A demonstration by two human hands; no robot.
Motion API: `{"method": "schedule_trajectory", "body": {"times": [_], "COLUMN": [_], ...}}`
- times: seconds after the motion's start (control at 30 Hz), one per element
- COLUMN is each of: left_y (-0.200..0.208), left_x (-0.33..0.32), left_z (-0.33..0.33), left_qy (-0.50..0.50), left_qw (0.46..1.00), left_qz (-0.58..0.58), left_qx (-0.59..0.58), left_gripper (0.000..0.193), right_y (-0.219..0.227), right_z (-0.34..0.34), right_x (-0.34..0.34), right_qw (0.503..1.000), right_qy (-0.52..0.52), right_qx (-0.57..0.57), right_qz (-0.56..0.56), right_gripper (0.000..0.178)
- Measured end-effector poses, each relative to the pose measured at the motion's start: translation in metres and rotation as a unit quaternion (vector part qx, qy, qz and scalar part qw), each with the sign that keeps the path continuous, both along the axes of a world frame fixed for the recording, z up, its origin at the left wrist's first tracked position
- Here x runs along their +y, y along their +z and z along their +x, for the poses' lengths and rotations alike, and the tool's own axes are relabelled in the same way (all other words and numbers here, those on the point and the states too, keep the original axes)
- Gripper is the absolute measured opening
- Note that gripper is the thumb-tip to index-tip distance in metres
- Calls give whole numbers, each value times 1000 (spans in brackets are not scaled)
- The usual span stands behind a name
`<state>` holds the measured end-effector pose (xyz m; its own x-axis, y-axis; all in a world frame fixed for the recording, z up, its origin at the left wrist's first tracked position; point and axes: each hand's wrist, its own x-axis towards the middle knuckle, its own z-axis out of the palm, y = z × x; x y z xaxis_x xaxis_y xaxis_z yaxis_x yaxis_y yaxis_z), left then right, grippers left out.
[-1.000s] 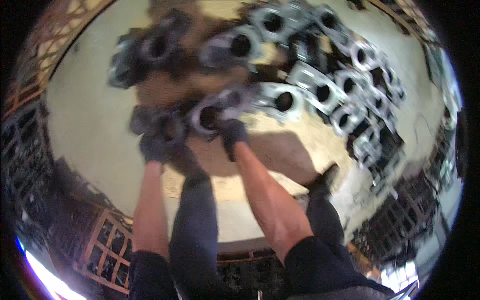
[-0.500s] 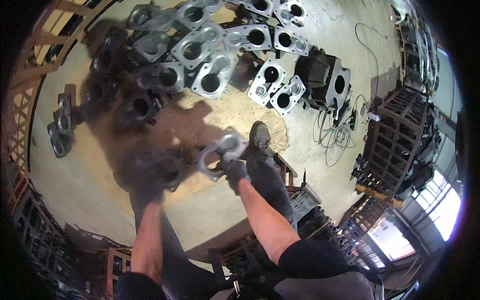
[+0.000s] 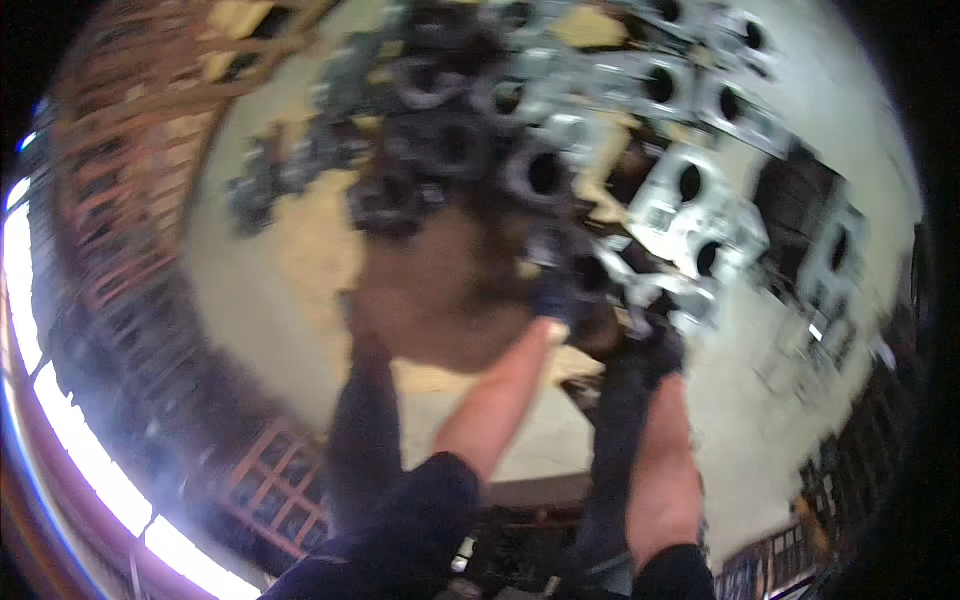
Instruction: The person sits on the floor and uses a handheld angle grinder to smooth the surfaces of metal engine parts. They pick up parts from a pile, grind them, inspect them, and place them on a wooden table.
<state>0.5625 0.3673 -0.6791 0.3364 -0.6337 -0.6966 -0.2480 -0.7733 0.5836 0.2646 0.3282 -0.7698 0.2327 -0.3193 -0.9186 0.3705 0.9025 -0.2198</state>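
Observation:
The whole picture is smeared by motion. My left hand [image 3: 553,303], dark-gloved, is closed on a metal casting [image 3: 548,248] that has a flat flange and a round hole. To its right, my right hand [image 3: 662,350], also dark-gloved, grips a silver metal casting [image 3: 695,298] by its near side. Both hands are low over the near end of the spread-out parts. Just beyond the right hand lies a pale flanged casting [image 3: 655,215] with a dark round hole. The fingers themselves are too blurred to make out.
Several similar castings [image 3: 540,170] lie across the far floor. A big dark block-shaped part [image 3: 795,205] sits at the right, near a flanged part [image 3: 835,250]. Reddish-brown racks [image 3: 130,180] line the left, and a lattice crate [image 3: 280,480] stands at the lower left.
The view has swung, and the scene has shifted rightward in the picture. Both hands have moved with their castings from near my legs to the near edge of the laid-out parts.

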Motion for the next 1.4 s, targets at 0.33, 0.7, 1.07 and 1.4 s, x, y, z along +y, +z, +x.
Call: {"method": "schedule_trajectory", "body": {"times": [0.33, 0.7, 1.07, 1.4], "left_y": [95, 108, -59, -45], "left_x": [88, 275, 299, 302], "left_z": [130, 632, 702, 711], "left_qy": [119, 231, 276, 278], "left_qw": [990, 879, 915, 881], "left_qz": [-40, 28, 155, 169], "left_qx": [70, -416, -251, -343], "left_gripper": [34, 77, 58, 64], "right_y": [28, 115, 139, 115], "right_z": [79, 261, 522, 414], "right_x": [21, 99, 305, 272], "right_qw": [771, 786, 820, 785], "right_qy": [503, 469, 459, 510], "right_qx": [322, 284, 209, 278], "right_qz": [-221, -286, -271, -218], "right_gripper": [44, 37, 34, 36]}}
